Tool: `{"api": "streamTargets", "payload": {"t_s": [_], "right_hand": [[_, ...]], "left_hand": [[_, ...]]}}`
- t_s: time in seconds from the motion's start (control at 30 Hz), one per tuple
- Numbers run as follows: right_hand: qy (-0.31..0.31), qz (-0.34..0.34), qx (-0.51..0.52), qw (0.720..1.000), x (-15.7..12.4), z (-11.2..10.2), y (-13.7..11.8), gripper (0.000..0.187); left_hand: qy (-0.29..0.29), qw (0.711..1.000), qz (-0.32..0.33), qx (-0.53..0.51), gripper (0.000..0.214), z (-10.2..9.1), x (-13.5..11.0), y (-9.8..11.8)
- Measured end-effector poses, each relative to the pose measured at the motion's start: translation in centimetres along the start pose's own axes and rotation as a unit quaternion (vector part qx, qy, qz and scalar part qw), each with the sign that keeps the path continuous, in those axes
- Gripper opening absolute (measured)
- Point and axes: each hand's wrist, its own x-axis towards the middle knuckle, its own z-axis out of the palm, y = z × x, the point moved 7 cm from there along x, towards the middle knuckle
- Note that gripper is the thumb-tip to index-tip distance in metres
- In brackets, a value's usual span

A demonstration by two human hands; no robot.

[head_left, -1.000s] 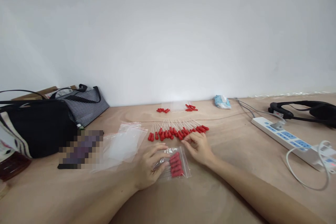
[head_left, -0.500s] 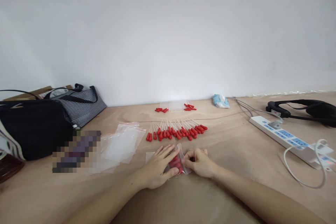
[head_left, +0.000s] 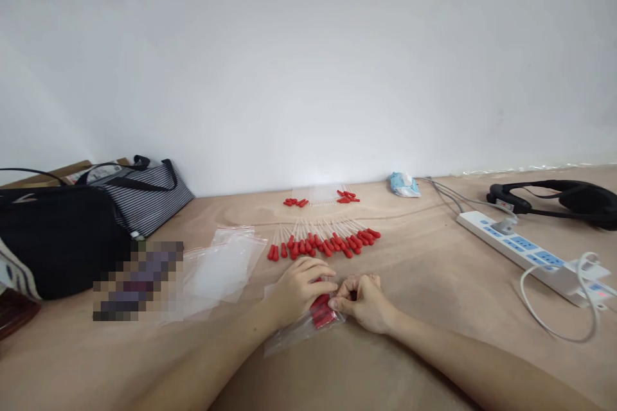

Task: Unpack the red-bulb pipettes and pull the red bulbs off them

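Observation:
A clear zip-lock bag (head_left: 295,334) lies on the table in front of me with several red-bulbed droppers (head_left: 322,313) inside. My left hand (head_left: 306,286) arches over the bag, its fingers curled down onto the plastic near the bulbs and its thumb mostly hidden. At the bag's right end, my right hand (head_left: 362,300) pinches the edge between thumb and bent fingers. Just beyond both hands, a fanned row of loose droppers (head_left: 328,244) has red bulbs toward me and clear glass tubes pointing away.
Flat zip-lock bags (head_left: 226,270) are piled left of my hands. Small groups of droppers (head_left: 348,196) lie by the wall. A white power strip (head_left: 525,253) with cables, a black headset (head_left: 554,202) and a blue-white packet (head_left: 405,184) are right. Bags (head_left: 62,231) stand left.
My left hand's spread fingers have drawn together and curled over the bag. The bag has shifted, with more of its plastic showing below my left wrist. My right hand keeps its pinch.

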Motion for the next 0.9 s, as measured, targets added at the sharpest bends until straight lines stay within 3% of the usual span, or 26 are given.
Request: {"api": "streamTargets", "payload": {"t_s": [0.13,0.37,0.73,0.9], "right_hand": [[0.005,-0.001,0.002,1.000,0.0,-0.1,0.0,0.036],[0.010,0.016,-0.001,1.000,0.1,-0.1,0.5,0.035],[0.015,0.019,0.010,1.000,0.1,-0.1,0.5,0.037],[0.010,-0.016,-0.016,1.000,0.0,-0.1,0.1,0.039]], "left_hand": [[0.035,0.998,0.045,0.018,0.029,-0.3,-0.3,0.1],[0.042,0.990,0.120,0.066,0.021,-0.6,-0.4,1.0],[0.050,0.988,0.121,0.084,0.029,-0.9,0.0,1.1],[0.015,0.992,0.109,0.064,0.035,-0.2,-0.1,0.9]]}}
